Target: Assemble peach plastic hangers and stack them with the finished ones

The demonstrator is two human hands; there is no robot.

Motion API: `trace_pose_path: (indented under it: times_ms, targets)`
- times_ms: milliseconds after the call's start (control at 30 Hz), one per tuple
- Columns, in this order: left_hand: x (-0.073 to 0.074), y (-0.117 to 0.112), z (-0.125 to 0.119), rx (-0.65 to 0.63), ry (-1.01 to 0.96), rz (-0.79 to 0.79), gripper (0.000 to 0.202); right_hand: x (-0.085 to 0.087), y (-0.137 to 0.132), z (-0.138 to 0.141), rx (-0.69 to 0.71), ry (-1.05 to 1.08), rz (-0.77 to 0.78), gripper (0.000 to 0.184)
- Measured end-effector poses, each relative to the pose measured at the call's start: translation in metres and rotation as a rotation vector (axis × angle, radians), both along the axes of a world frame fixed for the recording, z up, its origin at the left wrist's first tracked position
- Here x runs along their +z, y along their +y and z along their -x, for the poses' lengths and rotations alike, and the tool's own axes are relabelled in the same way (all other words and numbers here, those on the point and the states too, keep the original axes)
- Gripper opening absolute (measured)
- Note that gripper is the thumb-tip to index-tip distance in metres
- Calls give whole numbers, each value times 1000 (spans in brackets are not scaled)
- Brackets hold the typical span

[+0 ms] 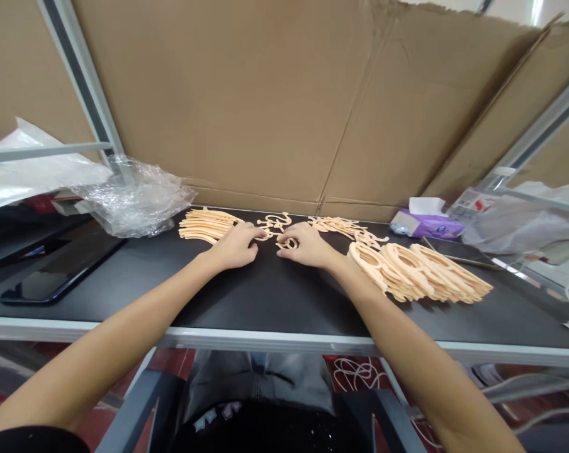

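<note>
My left hand [237, 244] is closed with its fingers curled over a small curved beige plastic piece [264, 235]. Opposite it, my right hand [310, 245] pinches a beige piece with a ring shape [289, 243] just above the black tabletop. Beyond both hands lie loose beige hook pieces [276, 220]. A stack of long, slightly bent beige strips [204, 224] is left of my left hand. Right of my right hand spreads a pile of hook pieces [336, 225], with overlapping rows of beige pieces with large loops [416, 270] nearer me. My fingers partly hide what they hold.
Crumpled clear plastic wrap [133, 198] and a dark shiny tray-like object [62, 267] lie on the left. A purple tissue pack [428, 223] and a dark flat device [461, 250] sit on the right. A cardboard sheet [247, 100] walls the back of the black table [265, 302].
</note>
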State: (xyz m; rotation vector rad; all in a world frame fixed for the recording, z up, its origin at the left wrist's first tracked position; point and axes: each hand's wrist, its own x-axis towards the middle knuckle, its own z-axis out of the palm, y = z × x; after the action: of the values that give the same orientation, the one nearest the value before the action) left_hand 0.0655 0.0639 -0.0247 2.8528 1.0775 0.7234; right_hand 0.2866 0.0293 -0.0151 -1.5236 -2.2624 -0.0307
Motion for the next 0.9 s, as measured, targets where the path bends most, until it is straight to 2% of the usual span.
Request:
trace_pose_path:
  times_ms: [67, 167, 233, 367, 467, 567, 633, 767, 833, 900]
  targets:
    - [6, 0, 3, 42, 5, 6, 49, 0, 1, -2, -4, 33, 8, 24]
    - [15, 4, 11, 121, -41, 12, 51, -2, 6, -5, -6, 23, 41, 7]
    - [19, 7, 14, 178, -101, 9, 48, -4, 8, -6, 15, 3, 27, 11]
    - [21, 9, 16, 194, -132, 4, 44, -2, 5, -5, 17, 48, -174, 16]
    - [29, 8, 21, 161, -66, 29, 47, 3, -2, -1, -4, 78, -352, 20]
    - [42, 9, 36, 122, 126, 178, 44, 8, -9, 4, -41, 51, -517, 22]
    - [48, 11, 47, 88, 257, 331, 44, 10, -12, 7, -56, 38, -582, 23]
    - [46, 17, 56, 130, 322, 402, 25, 10, -14, 13, -48, 74, -612, 23]
    - [42, 15, 50, 145, 287, 402, 21, 9, -14, 16, -50, 116, -610, 23]
    - [38, 9, 40, 90, 209, 414, 17, 8, -13, 17, -49, 157, -597, 24]
